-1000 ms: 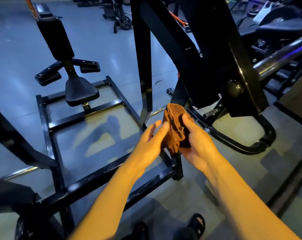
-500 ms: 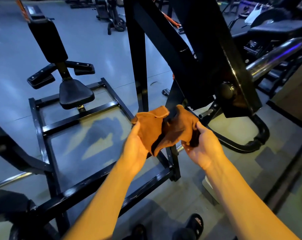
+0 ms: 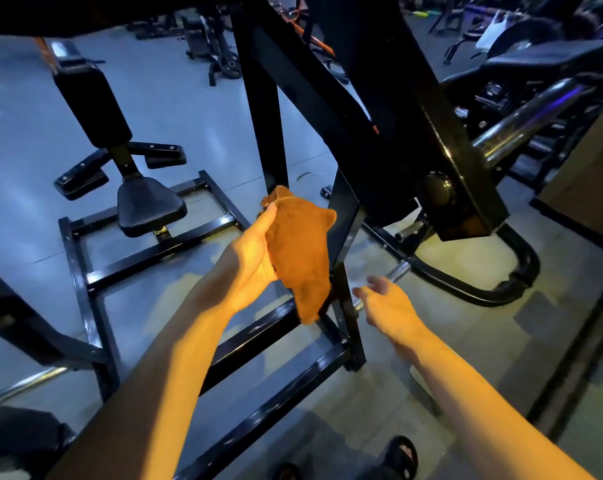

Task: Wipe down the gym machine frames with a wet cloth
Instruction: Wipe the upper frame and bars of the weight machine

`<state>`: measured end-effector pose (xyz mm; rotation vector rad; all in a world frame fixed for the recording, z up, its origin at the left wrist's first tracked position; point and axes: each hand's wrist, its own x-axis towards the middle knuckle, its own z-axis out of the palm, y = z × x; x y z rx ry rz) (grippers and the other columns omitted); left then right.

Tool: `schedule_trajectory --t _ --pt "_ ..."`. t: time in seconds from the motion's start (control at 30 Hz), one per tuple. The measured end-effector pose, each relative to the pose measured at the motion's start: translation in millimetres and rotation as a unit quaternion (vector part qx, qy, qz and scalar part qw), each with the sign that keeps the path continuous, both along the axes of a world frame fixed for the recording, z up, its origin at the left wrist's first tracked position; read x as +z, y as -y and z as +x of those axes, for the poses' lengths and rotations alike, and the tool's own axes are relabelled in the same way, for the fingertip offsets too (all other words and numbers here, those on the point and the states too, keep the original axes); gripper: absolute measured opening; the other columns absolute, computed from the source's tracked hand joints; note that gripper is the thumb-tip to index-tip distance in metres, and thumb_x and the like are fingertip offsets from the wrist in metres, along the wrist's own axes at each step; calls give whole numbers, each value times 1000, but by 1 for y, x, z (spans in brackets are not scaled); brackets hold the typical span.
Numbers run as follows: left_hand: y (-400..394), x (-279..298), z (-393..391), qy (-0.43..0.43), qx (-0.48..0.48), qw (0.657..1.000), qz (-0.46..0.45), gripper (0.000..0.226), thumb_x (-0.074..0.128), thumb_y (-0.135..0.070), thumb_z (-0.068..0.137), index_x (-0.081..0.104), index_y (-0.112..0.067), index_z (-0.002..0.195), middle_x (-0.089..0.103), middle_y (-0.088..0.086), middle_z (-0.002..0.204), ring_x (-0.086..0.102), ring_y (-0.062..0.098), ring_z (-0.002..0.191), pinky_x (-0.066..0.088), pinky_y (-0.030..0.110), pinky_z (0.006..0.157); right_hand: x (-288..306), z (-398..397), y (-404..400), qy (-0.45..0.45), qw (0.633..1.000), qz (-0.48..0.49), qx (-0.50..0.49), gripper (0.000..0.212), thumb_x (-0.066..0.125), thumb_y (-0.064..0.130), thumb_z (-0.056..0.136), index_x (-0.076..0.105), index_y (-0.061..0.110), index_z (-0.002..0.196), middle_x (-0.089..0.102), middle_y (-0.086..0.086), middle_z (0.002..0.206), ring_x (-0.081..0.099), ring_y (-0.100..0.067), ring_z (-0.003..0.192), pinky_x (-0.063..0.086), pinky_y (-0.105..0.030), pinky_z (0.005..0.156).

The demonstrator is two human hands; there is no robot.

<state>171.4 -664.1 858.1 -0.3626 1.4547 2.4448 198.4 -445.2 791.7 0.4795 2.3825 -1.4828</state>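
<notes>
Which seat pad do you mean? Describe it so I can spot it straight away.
Start at the black floor frame on the left of the view. From its cross rail a post rises, and the small wedge-shaped seat pad sits low on it. Unlike the tall backrest pad above, it lies nearly flat and close to the floor.

cloth (image 3: 298, 251): your orange-brown rag, rumpled, hanging in front of the post | frame (image 3: 345, 216): glossy black steel, slanted upright

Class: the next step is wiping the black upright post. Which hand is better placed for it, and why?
Left. The left hand already holds the cloth beside the post; the right hand is lower, open and empty.
</notes>
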Motion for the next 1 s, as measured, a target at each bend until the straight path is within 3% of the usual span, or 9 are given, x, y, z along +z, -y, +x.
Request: schedule_trajectory --t 0.1,0.27,0.4,0.5,0.57,0.7,0.77,0.9,1.0 --pt "-4 22 -2 -1 -50 998 -45 54 42 -53 103 54 -19 143 64 7 139 64 28 125 52 50 102 25 -15 3 -52 986 -158 31 44 61 25 95 56 29 138 64 8 135 61 -8 121 41 -40 117" --pt "-3 49 -7 -21 -74 994 -82 48 54 -54 92 65 -24 127 73 3 126 71 23 113 57 44 93 55 -23 13 -34 946 -274 170 27 64 26 84 67 9 105 71 -7 121 63 -25 124 39 -42 118" --pt "12 47 -20 -9 -23 999 -48 46 44 -53 103 69 -20 126 73 6 125 71 25 112 57 43 88 65 -18 19 -16 927 -359 108 43 67 33 92 69 12 129 70 -17 130 64 -34 124 43 -57 115" --pt "18 18 -21 75 -41 995 -45 67 33 -67 102 69 -16 128 71 12 127 69 32 115 54 52 99 71 -18 21 -24 911 -409 50 32 62 33 100 69 20 128 77 -8 116 72 -27 112 58 -47 97" --pt "15 -5 -14 154 -78 985 -11 78 39 -70 97 69 -2 122 72 19 120 73 33 102 59 50 89 69 -17 24 -23 914 -405 13 25 59 31 102 69 20 123 79 -7 105 76 -24 102 60 -42 87" --pt "6 -31 -4 158 -100 982 -39 53 65 -51 92 71 -4 116 74 15 114 71 28 107 55 42 101 57 -17 20 41 897 -437 -54 34 50 35 107 66 11 125 76 -16 115 68 -35 118 51 -54 103" --pt "1 -38 3 147 -110 979 -82 65 73 -55 84 66 -8 129 71 14 125 66 28 120 49 40 108 55 -16 16 45 889 -451 -69 29 46 28 109 65 9 120 75 -16 112 67 -35 119 48 -55 109" --pt "-5 -54 8 117 -104 982 -105 60 81 -33 85 59 -11 137 72 11 124 70 24 114 57 34 96 50 -21 9 3 915 -396 -82 20 51 20 108 66 8 113 76 -11 102 69 -27 104 57 -45 89" --pt "-3 -52 4 77 -34 983 -162 41 79 -25 89 68 -8 124 76 9 114 74 22 105 60 28 79 31 -29 -4 -88 984 -154 -35 21 59 23 106 66 6 116 75 -8 103 71 -27 103 54 -32 78"
